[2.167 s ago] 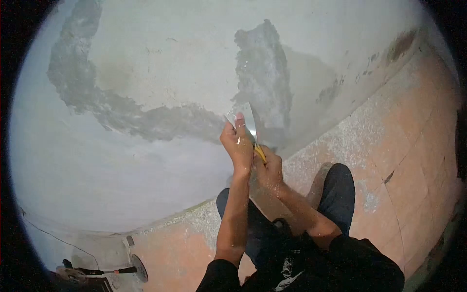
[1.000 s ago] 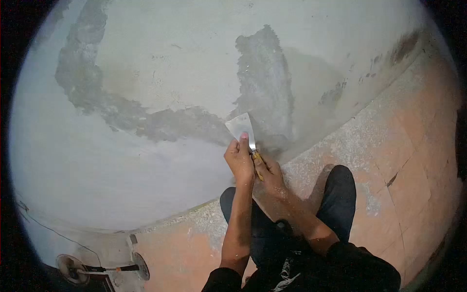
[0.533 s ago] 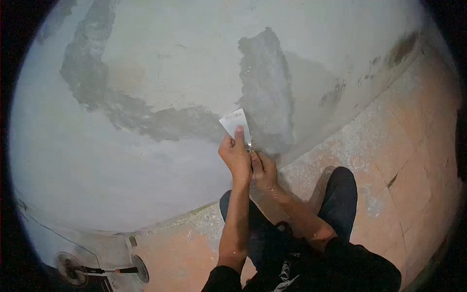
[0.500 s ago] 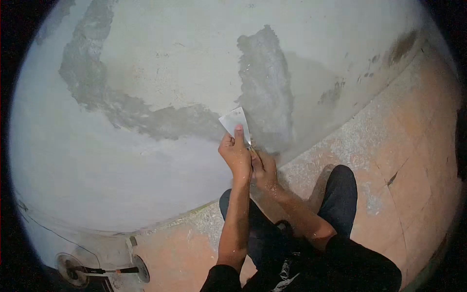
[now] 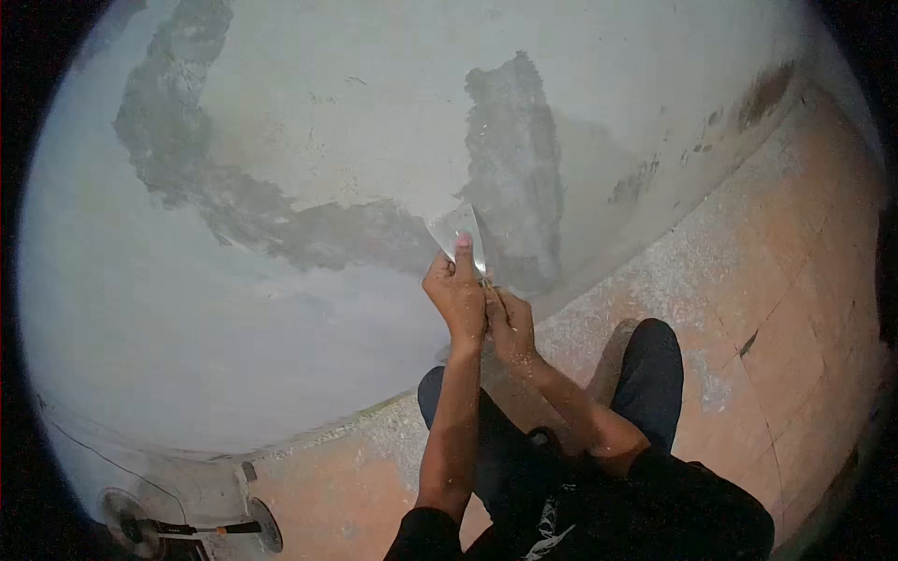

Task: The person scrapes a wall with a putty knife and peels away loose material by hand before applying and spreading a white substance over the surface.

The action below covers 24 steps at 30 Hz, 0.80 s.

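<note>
Both hands are on a putty knife with a broad metal blade (image 5: 453,227), held up in front of the wall (image 5: 346,346). My left hand (image 5: 456,297) is closed around the blade's lower part, its thumb lying flat on the metal. Lower and to the right, my right hand (image 5: 512,327) wraps the handle, which is mostly hidden by the fingers. Behind the blade, a grey patch (image 5: 514,168) runs up the pale wall, and a longer grey band (image 5: 318,234) curves off to the left.
Flaky white residue marks the orange tiled floor (image 5: 748,346) along the wall's foot. At lower left stands an object with two round discs joined by a dark rod (image 5: 210,529), near a thin cable (image 5: 112,454). My bent knee (image 5: 655,355) is at right.
The blade has tilted slightly and shows a different sheen. Both hands have shifted only a little, keeping their hold, and the view has moved slightly.
</note>
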### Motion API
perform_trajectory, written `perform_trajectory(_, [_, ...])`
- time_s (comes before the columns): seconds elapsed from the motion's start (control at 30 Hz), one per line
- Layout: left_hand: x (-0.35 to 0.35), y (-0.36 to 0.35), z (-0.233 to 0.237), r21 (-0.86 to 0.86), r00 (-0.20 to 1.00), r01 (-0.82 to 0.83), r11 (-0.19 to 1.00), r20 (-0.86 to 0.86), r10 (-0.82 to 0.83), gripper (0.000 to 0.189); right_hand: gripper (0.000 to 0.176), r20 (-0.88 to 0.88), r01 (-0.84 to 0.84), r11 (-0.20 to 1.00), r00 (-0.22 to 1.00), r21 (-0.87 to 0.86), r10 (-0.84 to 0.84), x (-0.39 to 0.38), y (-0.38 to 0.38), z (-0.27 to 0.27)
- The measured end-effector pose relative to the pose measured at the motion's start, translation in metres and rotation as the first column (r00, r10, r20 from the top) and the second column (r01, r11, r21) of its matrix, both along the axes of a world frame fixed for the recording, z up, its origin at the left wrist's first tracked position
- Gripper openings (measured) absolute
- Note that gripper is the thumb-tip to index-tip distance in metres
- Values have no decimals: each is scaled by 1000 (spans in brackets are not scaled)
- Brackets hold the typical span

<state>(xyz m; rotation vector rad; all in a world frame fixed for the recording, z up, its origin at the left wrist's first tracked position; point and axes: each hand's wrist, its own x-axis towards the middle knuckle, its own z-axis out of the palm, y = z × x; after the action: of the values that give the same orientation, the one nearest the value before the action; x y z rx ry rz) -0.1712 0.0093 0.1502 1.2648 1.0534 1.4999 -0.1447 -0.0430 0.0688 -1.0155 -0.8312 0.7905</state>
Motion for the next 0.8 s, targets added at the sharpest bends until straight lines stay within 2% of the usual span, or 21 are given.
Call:
perform_trajectory(0.03, [-4,6,-7,-6,1000,-6,1000,4,6,40,35,10,-32,999,999,4,32,1,3,3])
perform_trajectory(0.1, [-13,9,-18,120,966,-60,991,-245,88,37,33,-26,21,998,999,59,-19,-3,0,5])
perform_trajectory(0.13, [-6,8,-17,33,996,-31,999,-80,33,40,33,-2,26,997,1000,71,-26,-3,2,6])
perform_trajectory(0.17, [-3,9,-14,42,997,-28,999,-74,31,40,32,22,37,996,999,84,-39,0,5,5])
perform_trajectory(0.23, [1,0,6,-39,999,-5,999,33,6,46,30,43,12,1000,999,3,-12,1,6,-1])
perform_trajectory(0.27, [-7,12,-14,32,999,9,999,-31,-8,47,29,29,8,1000,1000,22,-9,3,6,-3])
perform_trajectory(0.3, [-12,11,-24,23,999,4,1000,-35,-3,47,28,11,4,999,1000,37,-5,2,3,-4])
perform_trajectory(0.33, [-14,11,-32,63,987,-34,997,-155,43,46,28,13,-32,998,999,-58,33,5,1,-9])
perform_trajectory(0.37, [-14,15,-37,120,961,-67,991,-260,96,46,28,21,-33,998,999,-47,34,2,7,-7])
perform_trajectory(0.4, [-15,16,-28,167,937,-86,982,-322,136,44,29,63,71,997,995,24,-72,-4,14,-4])
perform_trajectory(0.43, [-8,11,-13,162,938,-74,984,-323,124,44,31,90,179,980,978,85,-187,-7,14,5])
perform_trajectory(0.47, [1,7,4,106,987,-36,994,-150,52,44,31,198,153,985,966,86,-167,-1,13,14])
perform_trajectory(0.5, [1,3,14,54,1000,-1,999,29,-1,44,31,198,151,985,966,79,-164,2,7,10])
perform_trajectory(0.53, [-10,14,-4,142,969,-58,988,-230,90,42,31,166,66,998,984,-24,-61,7,4,7])
perform_trajectory(0.57, [-11,12,-8,152,969,-63,986,-226,97,42,31,130,-23,993,991,-113,37,11,5,5])
perform_trajectory(0.6, [-8,6,-12,99,981,-54,994,-178,71,42,43,63,-12,999,998,-36,15,7,4,-7])
perform_trajectory(0.63, [-3,7,-17,51,991,-37,998,-125,43,42,43,70,-9,1000,997,-23,11,7,10,-6])
perform_trajectory(0.67, [-10,28,-33,138,978,-60,989,-189,85,44,42,135,52,999,990,-2,-51,4,15,-6])
perform_trajectory(0.7, [2,4,6,76,999,-13,997,-35,16,48,40,191,113,994,975,10,-113,0,14,-8])
perform_trajectory(0.77, [-4,7,6,44,996,-1,999,-94,5,45,39,190,53,998,981,-43,-44,3,6,3])
perform_trajectory(0.8, [-10,14,-14,114,966,-40,993,-251,67,44,38,141,28,999,990,-33,-23,6,3,0])
